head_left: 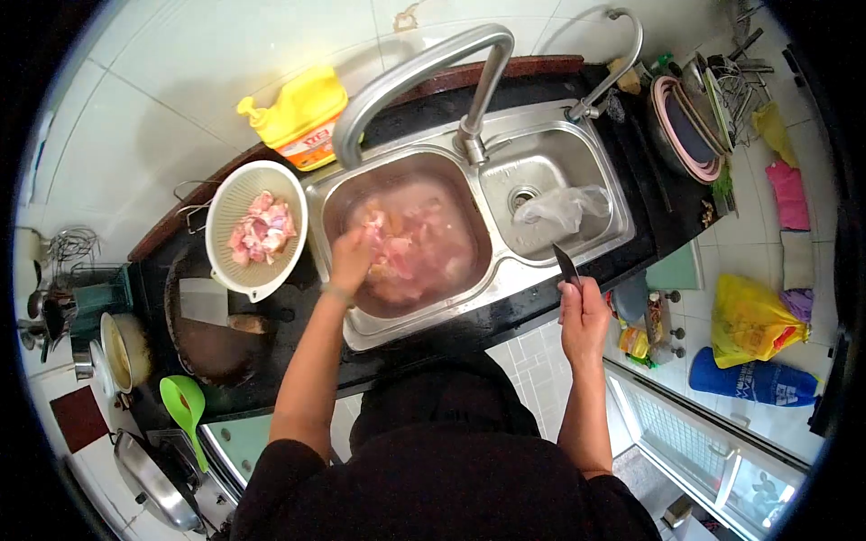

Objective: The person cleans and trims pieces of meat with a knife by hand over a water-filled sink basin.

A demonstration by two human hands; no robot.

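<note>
Cloudy pinkish water fills the larger basin of the steel sink, with pieces of raw meat lying in it. My left hand reaches over the basin's left side, fingers closed on a piece of raw meat at the water's surface. Held off to the right, near the counter's front edge, my right hand grips a knife by its handle, blade pointing up and away. A cream colander left of the sink holds more raw meat pieces.
A tall faucet arches over the basin. The smaller basin holds a clear plastic bag. A yellow jug stands behind the colander. On the left, a cleaver lies on a round chopping board. Stacked bowls stand right.
</note>
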